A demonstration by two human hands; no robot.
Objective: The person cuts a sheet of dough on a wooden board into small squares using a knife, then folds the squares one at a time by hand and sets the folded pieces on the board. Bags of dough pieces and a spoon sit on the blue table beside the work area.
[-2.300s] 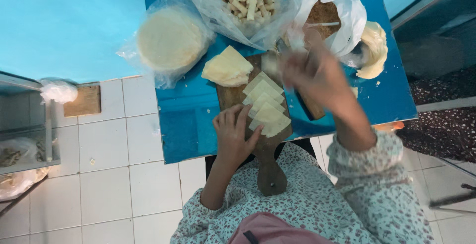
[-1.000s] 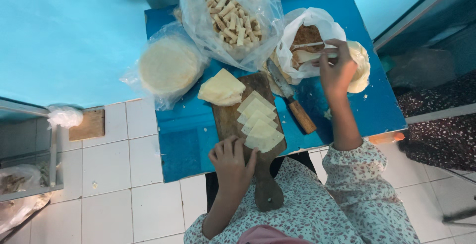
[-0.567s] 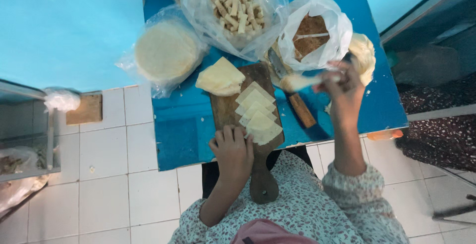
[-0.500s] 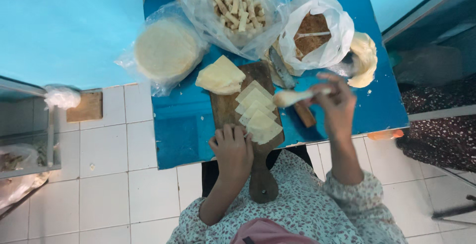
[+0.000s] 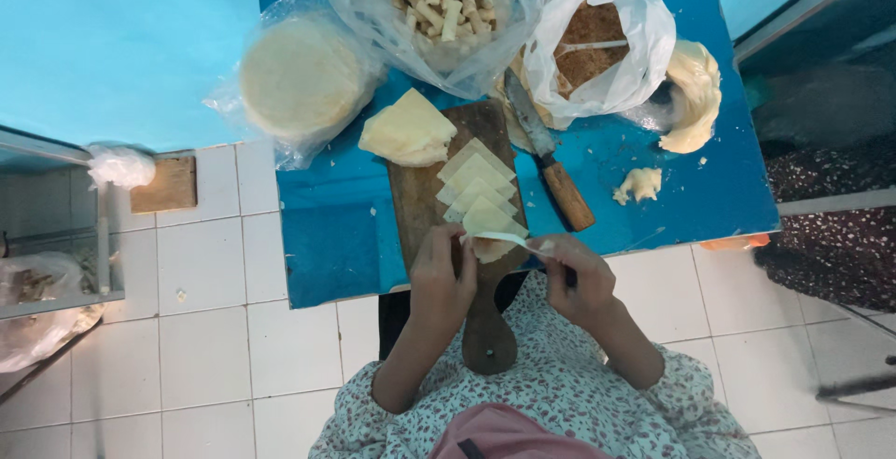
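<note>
A blue worktop (image 5: pixel 336 235) fills the upper frame above a white tiled floor (image 5: pixel 215 347), seen from over a seated person in a floral sleeve. At its far edge sit three clear plastic bags — one of pale stick-shaped pieces (image 5: pixel 434 2), one of a stack of round flat wrappers (image 5: pixel 303 76), one of brown filling (image 5: pixel 593 48) with a spoon in it. A long wooden cutting board (image 5: pixel 420 207) lies in the middle, carrying a row of pale square pastry sheets (image 5: pixel 478 184) and a folded pile of dough (image 5: pixel 406 131) at its far left corner. A wooden-handled knife (image 5: pixel 551 165) lies just right of the board. Over the board's near end, the left hand (image 5: pixel 443 277) steadies the nearest sheet while the right hand (image 5: pixel 579 277) pinches a small white spoon (image 5: pixel 509 238), its tip over that sheet.
</note>
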